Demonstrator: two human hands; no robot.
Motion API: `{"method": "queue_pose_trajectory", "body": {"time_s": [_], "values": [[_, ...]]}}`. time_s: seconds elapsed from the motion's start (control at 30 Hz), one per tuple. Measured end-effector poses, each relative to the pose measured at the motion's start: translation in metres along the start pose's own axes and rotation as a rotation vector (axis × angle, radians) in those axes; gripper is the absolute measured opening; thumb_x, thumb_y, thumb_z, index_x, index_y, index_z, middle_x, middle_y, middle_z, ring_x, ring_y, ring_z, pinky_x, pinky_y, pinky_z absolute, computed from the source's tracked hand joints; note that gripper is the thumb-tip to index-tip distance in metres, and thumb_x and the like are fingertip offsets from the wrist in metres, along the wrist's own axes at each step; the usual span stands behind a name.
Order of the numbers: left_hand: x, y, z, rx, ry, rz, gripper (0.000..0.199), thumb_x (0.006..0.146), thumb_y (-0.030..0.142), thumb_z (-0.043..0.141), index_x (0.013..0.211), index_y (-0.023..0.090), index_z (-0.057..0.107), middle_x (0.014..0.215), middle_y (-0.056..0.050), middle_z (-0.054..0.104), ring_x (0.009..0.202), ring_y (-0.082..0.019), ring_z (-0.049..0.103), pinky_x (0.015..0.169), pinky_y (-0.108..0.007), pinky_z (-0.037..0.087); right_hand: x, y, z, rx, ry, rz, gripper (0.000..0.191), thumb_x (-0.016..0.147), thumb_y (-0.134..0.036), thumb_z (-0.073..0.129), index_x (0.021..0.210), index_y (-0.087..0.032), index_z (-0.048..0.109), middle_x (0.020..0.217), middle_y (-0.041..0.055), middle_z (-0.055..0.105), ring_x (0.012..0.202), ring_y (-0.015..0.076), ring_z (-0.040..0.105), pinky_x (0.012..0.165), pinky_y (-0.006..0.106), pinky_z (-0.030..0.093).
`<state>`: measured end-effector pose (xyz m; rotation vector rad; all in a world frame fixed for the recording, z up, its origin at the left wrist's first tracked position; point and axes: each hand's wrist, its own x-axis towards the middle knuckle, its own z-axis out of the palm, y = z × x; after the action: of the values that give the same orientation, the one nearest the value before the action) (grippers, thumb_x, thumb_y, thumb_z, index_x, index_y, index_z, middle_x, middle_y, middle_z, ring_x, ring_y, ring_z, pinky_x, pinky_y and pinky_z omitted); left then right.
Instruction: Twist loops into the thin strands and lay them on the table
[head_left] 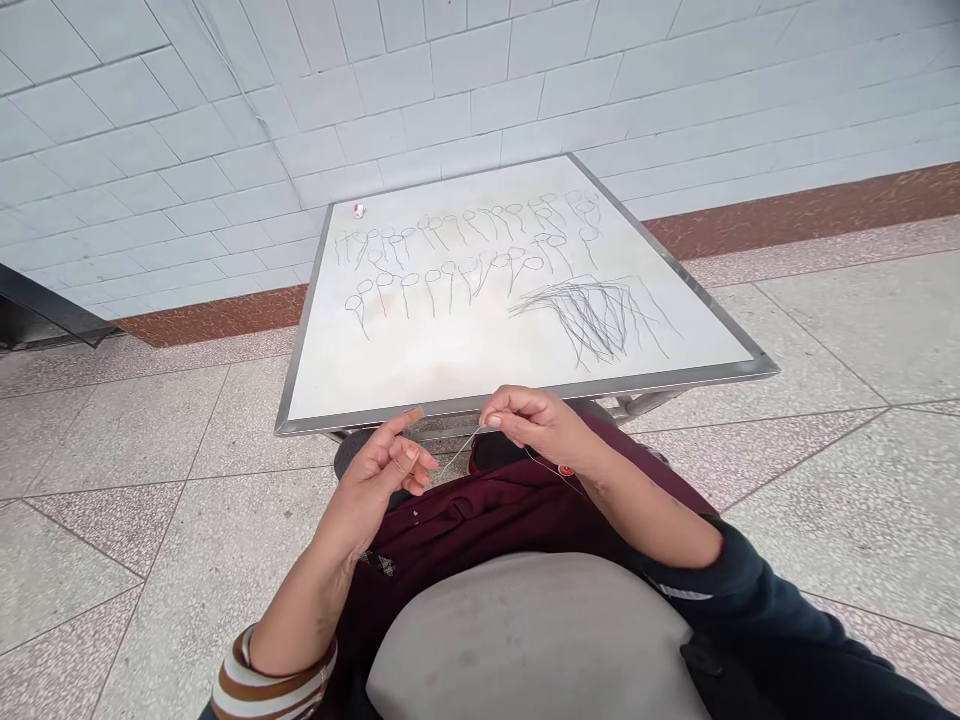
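My right hand (538, 428) pinches a thin wire (463, 448) between thumb and fingertips, just past the table's near edge. One part of the wire slants down toward my left hand (375, 478); another hangs below my right wrist over the dark red cloth on my lap. My left hand is half open, its index finger stretched out and its thumb apart from it. The wire passes near its lower fingertips, and I see no firm grip there. A tape-like wrap covers the left index fingertip.
On the white table (420, 365) with a metal rim lie rows of looped wires (448, 268). A pile of straight wires (600, 315) is at the right. A small white and pink object (359, 211) sits in the far left corner. Behind stands a tiled wall (465, 95).
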<state>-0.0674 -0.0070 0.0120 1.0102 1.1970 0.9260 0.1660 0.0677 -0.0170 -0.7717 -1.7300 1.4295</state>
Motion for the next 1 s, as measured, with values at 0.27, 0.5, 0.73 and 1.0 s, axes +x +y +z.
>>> {"method": "queue_pose_trajectory", "body": {"time_s": [0.27,0.5,0.73,1.0], "values": [[0.003,0.006,0.027,-0.103,-0.185,-0.039,0.056,0.088,0.030,0.061,0.141,0.020,0.044,0.074,-0.001,0.064,0.060,-0.010,0.048,0.058,-0.024,0.039,-0.001,0.002,0.004,-0.093,-0.019,-0.018,0.028,0.088,-0.043,0.059,0.081,-0.016,0.063,0.064,-0.0021,0.050,0.058,0.0093,0.036,0.054,0.022,0.032],[-0.001,0.010,0.025,0.173,-0.132,0.060,0.055,0.090,0.023,0.051,0.144,0.024,0.038,0.086,-0.002,0.066,0.058,-0.009,0.047,0.061,-0.025,0.042,0.000,0.009,0.005,-0.158,-0.027,-0.012,0.029,0.090,-0.043,0.055,0.085,-0.017,0.065,0.069,0.0005,0.056,0.062,0.0107,0.041,0.056,0.022,0.034],[-0.004,0.008,0.027,0.630,-0.031,0.211,0.058,0.090,0.018,0.043,0.146,0.031,0.035,0.088,0.001,0.064,0.062,-0.011,0.047,0.063,-0.024,0.040,0.000,0.012,0.006,-0.168,-0.030,0.018,0.026,0.090,-0.041,0.057,0.083,-0.017,0.064,0.067,-0.0023,0.052,0.058,0.0092,0.036,0.055,0.021,0.032],[-0.007,0.008,0.018,0.681,0.029,0.200,0.057,0.088,0.017,0.043,0.144,0.028,0.040,0.079,0.003,0.062,0.060,-0.011,0.046,0.064,-0.024,0.039,0.000,0.010,0.011,-0.228,-0.047,-0.011,0.027,0.091,-0.040,0.054,0.083,-0.016,0.065,0.068,-0.0013,0.054,0.059,0.0096,0.039,0.057,0.021,0.032]]}}
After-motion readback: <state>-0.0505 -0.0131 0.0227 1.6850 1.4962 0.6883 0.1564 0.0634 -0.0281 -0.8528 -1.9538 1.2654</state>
